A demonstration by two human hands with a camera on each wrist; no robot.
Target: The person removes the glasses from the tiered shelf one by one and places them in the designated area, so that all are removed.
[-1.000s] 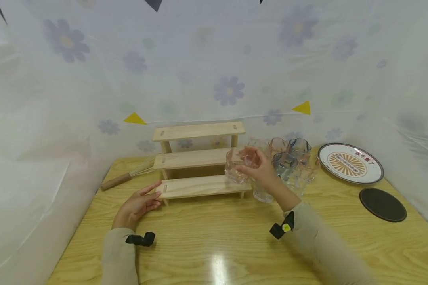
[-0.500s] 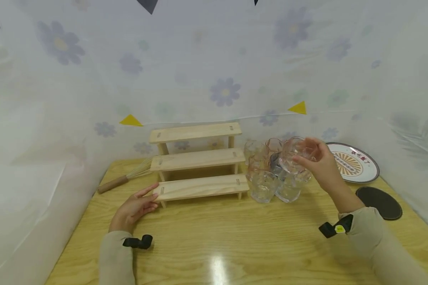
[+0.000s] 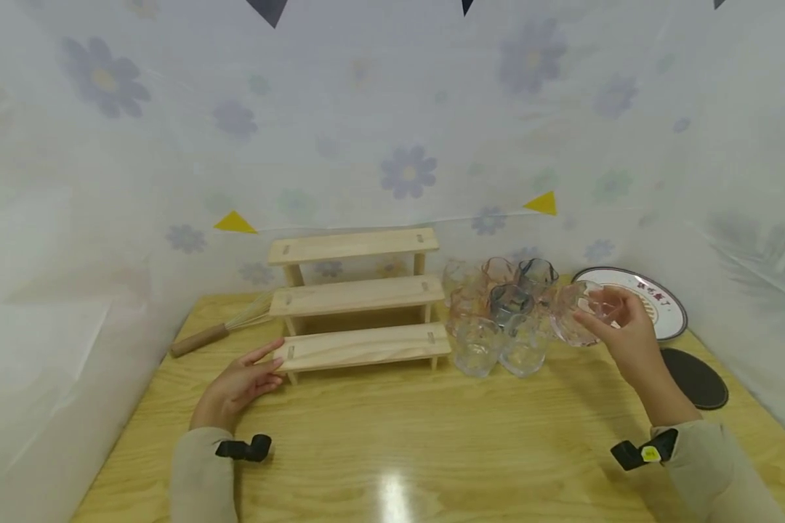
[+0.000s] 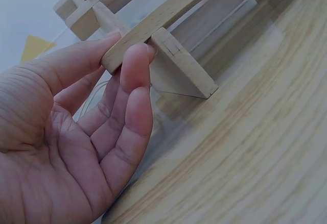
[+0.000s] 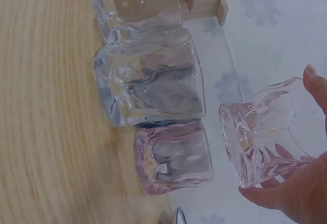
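Note:
My right hand [image 3: 618, 327] grips a clear textured glass [image 3: 578, 319] tilted in the air, just right of a cluster of several clear, pink and grey glasses [image 3: 497, 312] on the table. In the right wrist view the held glass [image 5: 263, 129] hangs beside two clear glasses [image 5: 148, 76] and a pink glass [image 5: 173, 157]. My left hand [image 3: 238, 381] lies with straight fingers touching the left end of the lowest step of a three-step wooden rack [image 3: 360, 290]. The fingertips [image 4: 135, 55] press against that step's end [image 4: 153, 22].
A wooden-handled whisk [image 3: 219, 327] lies behind the rack on the left. A patterned plate [image 3: 657, 301] and a dark round coaster [image 3: 696, 378] sit at the right. The wooden table [image 3: 432, 443] is bounded by floral sheeting on three sides.
My right hand carried the clear glass from beside the rack's lower steps, over the cluster of glasses, to their right side and lower. The left hand stayed on the rack's end.

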